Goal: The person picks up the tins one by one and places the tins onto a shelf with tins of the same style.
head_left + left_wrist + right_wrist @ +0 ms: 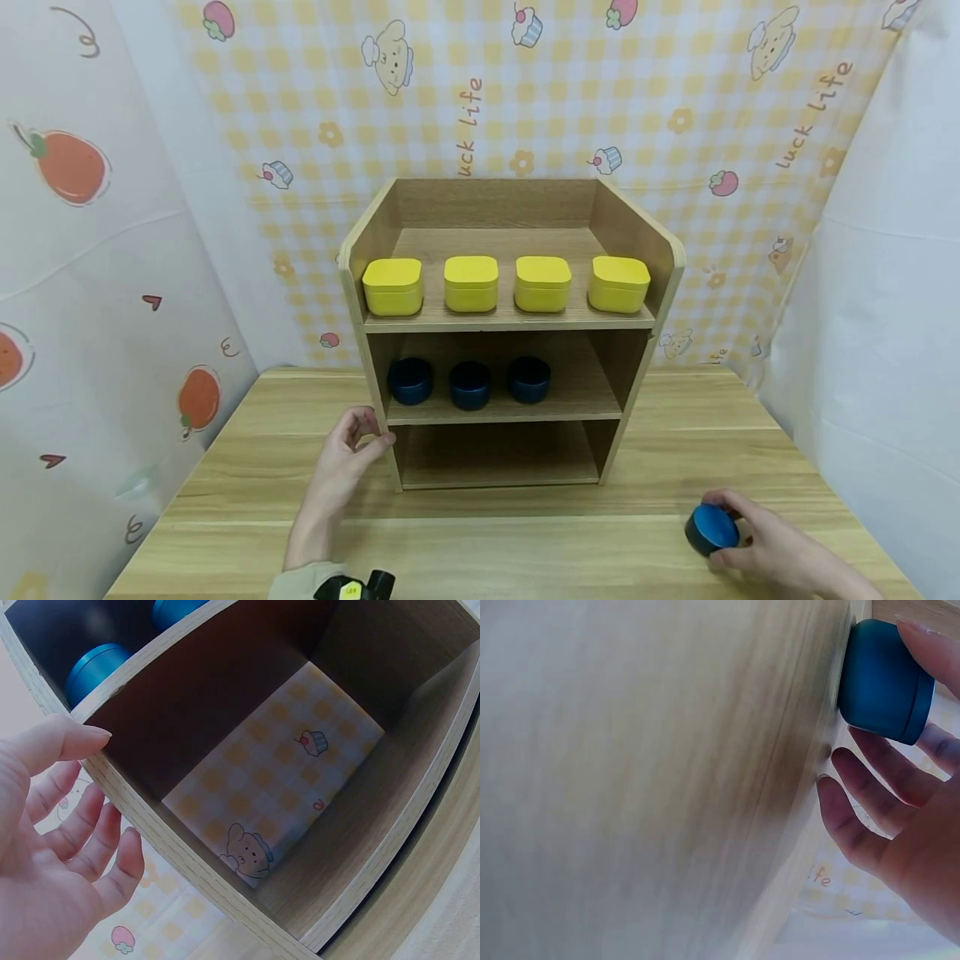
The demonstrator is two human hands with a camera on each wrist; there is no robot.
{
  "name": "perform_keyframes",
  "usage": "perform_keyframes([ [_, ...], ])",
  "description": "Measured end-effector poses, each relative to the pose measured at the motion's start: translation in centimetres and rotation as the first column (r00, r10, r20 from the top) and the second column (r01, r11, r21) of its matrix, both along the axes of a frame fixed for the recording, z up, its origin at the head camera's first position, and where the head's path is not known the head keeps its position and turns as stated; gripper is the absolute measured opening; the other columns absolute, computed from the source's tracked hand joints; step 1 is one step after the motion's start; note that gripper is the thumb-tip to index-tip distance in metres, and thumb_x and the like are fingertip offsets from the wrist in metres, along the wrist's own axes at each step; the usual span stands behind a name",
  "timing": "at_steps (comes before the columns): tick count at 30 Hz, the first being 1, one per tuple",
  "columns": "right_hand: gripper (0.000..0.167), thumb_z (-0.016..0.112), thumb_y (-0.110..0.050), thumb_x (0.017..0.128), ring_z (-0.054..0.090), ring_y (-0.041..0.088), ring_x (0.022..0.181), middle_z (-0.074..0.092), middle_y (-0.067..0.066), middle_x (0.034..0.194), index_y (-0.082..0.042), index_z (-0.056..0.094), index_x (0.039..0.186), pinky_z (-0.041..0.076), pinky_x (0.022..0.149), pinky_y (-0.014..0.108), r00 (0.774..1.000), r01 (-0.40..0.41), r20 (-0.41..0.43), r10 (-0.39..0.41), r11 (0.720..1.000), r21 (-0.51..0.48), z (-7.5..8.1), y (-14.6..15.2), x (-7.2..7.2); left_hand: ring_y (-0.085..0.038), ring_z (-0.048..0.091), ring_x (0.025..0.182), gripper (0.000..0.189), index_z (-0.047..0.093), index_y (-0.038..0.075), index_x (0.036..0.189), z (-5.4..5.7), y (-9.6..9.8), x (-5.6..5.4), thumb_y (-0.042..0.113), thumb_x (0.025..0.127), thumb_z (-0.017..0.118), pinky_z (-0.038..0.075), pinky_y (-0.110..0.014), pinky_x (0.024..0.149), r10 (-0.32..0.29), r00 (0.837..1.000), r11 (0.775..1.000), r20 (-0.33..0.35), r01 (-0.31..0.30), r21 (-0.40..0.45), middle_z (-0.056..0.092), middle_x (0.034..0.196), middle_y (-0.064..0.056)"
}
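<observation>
My left hand point(347, 454) holds the left side panel of a small wooden shelf point(495, 485). In the left wrist view the thumb of this hand point(56, 847) lies on the panel's front edge, with the fingers along its outer face. Over to the right, my right hand point(772, 546) grips a round blue lidded tin point(712, 527) between thumb and fingers, at the tabletop. The right wrist view shows the tin point(881, 682) close to the wood surface, the other fingers of the hand point(915, 825) spread below it.
Three blue tins point(470, 387) stand in a row on the middle shelf. Several yellow lidded boxes point(470, 285) line the top shelf. A wooden table point(525, 550) bears the shelf unit. Patterned cloth point(300, 100) hangs behind, with white sheets point(862, 275) at the sides.
</observation>
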State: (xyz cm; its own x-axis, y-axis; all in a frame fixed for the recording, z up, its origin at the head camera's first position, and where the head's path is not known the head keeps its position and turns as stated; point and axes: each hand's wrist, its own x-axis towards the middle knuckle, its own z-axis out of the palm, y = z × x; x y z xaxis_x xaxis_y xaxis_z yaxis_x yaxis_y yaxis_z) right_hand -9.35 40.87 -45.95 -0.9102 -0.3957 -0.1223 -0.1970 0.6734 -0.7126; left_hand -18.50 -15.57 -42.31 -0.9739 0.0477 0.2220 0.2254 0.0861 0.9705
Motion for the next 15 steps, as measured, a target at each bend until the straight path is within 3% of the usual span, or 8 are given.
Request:
perform_keyframes([
  [3,0.061,0.076,-0.026,0.087,0.056,0.03,0.106,0.053,0.024,0.123,0.004,0.044,0.13,0.048,0.072,0.019,1.0,0.01,-0.006,-0.009,1.0,0.022,0.0,-0.1,0.0,-0.017,0.049,0.104,0.032,0.047,-0.004,0.114,0.0,0.0,0.0,0.003,0.091,0.067,0.043,-0.021,0.09,0.001,1.0,1.0,-0.001,-0.001,-0.001,0.048,0.108,-0.013],
  [7,0.058,0.077,-0.029,0.085,0.055,0.01,0.103,0.056,0.018,0.122,0.0,0.047,0.127,0.048,0.073,0.019,0.999,0.023,-0.05,-0.02,0.998,0.063,0.2,-0.2,0.1,-0.017,0.049,0.104,0.032,0.046,-0.004,0.114,0.0,0.0,0.0,0.002,0.09,0.067,0.044,-0.021,0.09,0.001,1.0,1.0,-0.004,-0.001,0.003,0.048,0.108,-0.013],
  [9,0.059,0.077,-0.029,0.085,0.055,0.007,0.103,0.057,0.017,0.121,0.0,0.048,0.126,0.049,0.074,0.019,0.997,0.036,-0.063,-0.032,0.996,0.076,0.3,-0.4,0.2,-0.017,0.049,0.104,0.032,0.046,-0.004,0.114,0.0,0.0,0.0,0.002,0.09,0.067,0.044,-0.021,0.09,0.001,1.0,1.0,-0.004,-0.001,0.003,0.048,0.108,-0.013],
  [15,0.06,0.076,-0.023,0.086,0.055,0.004,0.102,0.056,0.019,0.121,0.006,0.046,0.129,0.053,0.073,0.032,0.994,0.03,-0.111,-0.024,0.998,0.05,0.7,-1.1,0.1,-0.016,0.049,0.104,0.032,0.047,-0.003,0.114,0.0,0.0,0.0,0.002,0.09,0.068,0.044,-0.021,0.09,0.003,1.0,1.0,0.0,-0.003,0.002,0.049,0.109,-0.013],
])
